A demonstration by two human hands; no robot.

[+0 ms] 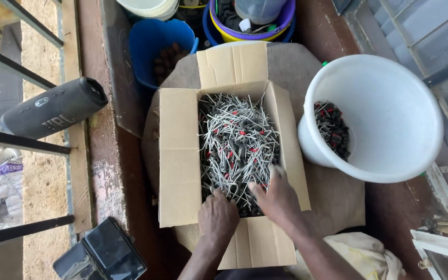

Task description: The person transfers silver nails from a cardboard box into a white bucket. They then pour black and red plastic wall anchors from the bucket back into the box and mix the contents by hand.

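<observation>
Nearest the camera, a pale cloth (pixel 361 254) lies just right of the near flap of the open cardboard box (pixel 178 155), and a dark flat phone-like device (pixel 102 254) lies well to the box's left. The left hand (pixel 218 218) rests at the box's near edge, knuckles up, fingers (pixel 218 196) curled down into the heap; whether they grip anything cannot be told. The right hand (pixel 276 199) lies just beside it, toward the box's right wall, fingers (pixel 277 172) spread loosely over the heap, and any hold is hidden. The box is filled with a tangle of small grey-leaded parts with red and black bodies (pixel 237 142). Just right of the box stands a white bucket (pixel 390 114) holding a small pile of dark parts (pixel 332 128). Left of the box lies a dark cylindrical speaker (pixel 53 109). Beyond the box stand a blue bucket (pixel 156 41) and a purple-rimmed tub (pixel 250 23).
</observation>
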